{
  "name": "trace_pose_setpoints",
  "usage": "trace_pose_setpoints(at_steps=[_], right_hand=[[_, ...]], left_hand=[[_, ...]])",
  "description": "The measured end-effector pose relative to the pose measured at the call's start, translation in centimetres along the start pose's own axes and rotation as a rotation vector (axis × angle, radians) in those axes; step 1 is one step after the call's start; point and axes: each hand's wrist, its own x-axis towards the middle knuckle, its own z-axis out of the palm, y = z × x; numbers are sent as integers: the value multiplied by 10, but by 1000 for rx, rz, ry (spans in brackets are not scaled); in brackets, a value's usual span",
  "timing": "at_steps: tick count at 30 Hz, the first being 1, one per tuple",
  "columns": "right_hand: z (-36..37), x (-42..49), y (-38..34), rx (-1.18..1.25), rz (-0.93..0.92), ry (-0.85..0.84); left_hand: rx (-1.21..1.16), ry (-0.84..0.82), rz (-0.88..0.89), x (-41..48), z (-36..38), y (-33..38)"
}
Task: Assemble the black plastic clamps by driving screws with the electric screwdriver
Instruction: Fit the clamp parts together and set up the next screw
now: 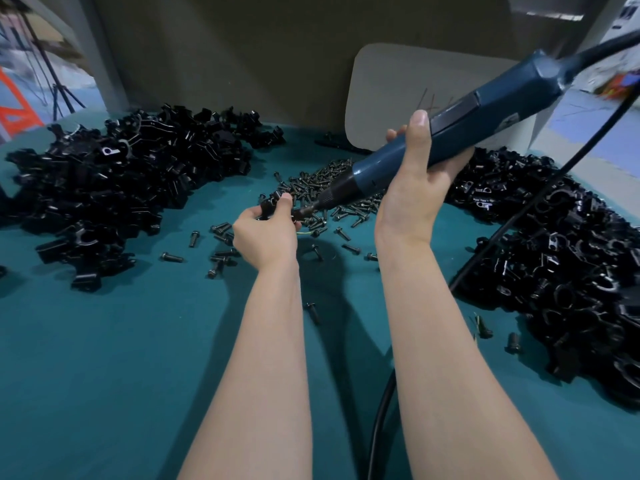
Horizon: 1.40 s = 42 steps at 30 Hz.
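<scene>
My left hand [265, 233] grips a small black plastic clamp [272, 204] above the teal table [121, 358], thumb on top. My right hand [415, 181] holds the blue electric screwdriver [460, 129], fingers wrapped round its body. The tool slants down to the left and its dark tip [303, 212] meets the clamp beside my left thumb. The screw at the tip is hidden. A pile of loose black screws [329, 188] lies just behind the hands.
A big heap of black clamp parts [114, 188] covers the left of the table, another heap [561, 271] the right. Stray screws [221, 251] lie near my left wrist. The tool's black cable [519, 216] runs down the right side. A white card [388, 95] leans at the back.
</scene>
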Motion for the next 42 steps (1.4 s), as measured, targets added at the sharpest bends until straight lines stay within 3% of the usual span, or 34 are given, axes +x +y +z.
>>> trace_pose_setpoints(at_steps=[5,23,33,42], right_hand=[[0,0,-6,27,30,-102],[4,-5,-14,40,-20,-184],[9,1,-40,96,-43,-287],[-8,13,-39,220,4,-234]], left_hand=[[-70,-10,-54,0,-1,4],[-122,-61,-115,-3,-1,6],[240,-363,-157,-2,-1,4],[314,-409,-183,2,1,6]])
